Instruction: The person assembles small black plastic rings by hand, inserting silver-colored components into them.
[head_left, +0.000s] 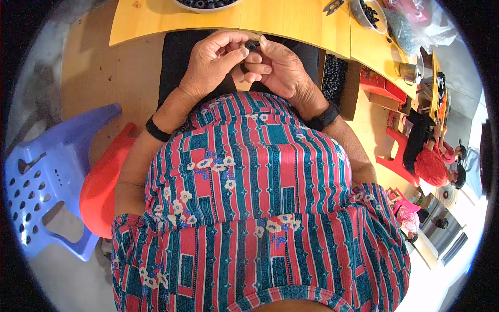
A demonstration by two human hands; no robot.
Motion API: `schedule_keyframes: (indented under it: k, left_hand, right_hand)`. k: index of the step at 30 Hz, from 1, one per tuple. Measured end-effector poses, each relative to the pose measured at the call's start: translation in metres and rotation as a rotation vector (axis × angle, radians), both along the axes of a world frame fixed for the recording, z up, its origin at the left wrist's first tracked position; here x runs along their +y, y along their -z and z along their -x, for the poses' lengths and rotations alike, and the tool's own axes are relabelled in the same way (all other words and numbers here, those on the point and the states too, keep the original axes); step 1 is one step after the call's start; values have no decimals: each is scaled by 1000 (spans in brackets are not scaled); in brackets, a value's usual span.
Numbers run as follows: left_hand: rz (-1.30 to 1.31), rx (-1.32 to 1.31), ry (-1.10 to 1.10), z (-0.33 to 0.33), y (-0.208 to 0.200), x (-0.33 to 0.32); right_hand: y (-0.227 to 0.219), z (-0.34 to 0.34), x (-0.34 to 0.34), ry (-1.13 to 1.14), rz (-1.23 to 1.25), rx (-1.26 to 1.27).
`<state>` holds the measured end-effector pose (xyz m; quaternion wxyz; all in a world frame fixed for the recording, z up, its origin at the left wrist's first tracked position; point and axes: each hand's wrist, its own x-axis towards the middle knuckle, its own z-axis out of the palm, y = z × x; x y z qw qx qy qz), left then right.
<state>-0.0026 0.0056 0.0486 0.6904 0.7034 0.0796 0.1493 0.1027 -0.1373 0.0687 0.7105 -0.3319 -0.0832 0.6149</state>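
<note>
Just off the near edge of the yellow table [291, 28], above my lap, both hands meet around a small black ring-shaped part [252, 45]. My left hand [215, 61] is closed, its thumb and fingertips pinching one side of the part. From the other side, the thumb and forefinger of my right hand [285, 67] press on it. A second small black piece [244, 68] shows by the curled fingers of my right hand; its kind is too small to make out. Beyond my hands, a white bowl [208, 10] of black ring-shaped parts stands on the table.
Thread snips [333, 7] lie at the far right, beside a clear tub [383, 23] of small black parts and plastic bags [403, 31]. Below are a box of black parts [334, 73] and a red box [382, 86]. Blue [57, 166] and red [106, 182] chairs stand left; people sit right.
</note>
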Motion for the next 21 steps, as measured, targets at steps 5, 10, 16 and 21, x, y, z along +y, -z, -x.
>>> schedule_keyframes:
  k: [5,10,16,21]
  left_hand:
    - [52,-36,3,-1,-7,-2]
    - [-59,-46,-29,-1,-2,0]
    - [23,-53,-23,0,-1,-2]
    - [-217,-137,-90,-1,-2,-1]
  right_hand:
    - [1,-1,0,-15,45,-71]
    - [-4,3,1,-6,123,-206]
    - [-3,7,1,-10,118,-386]
    - [0,9,2,19,113,-415]
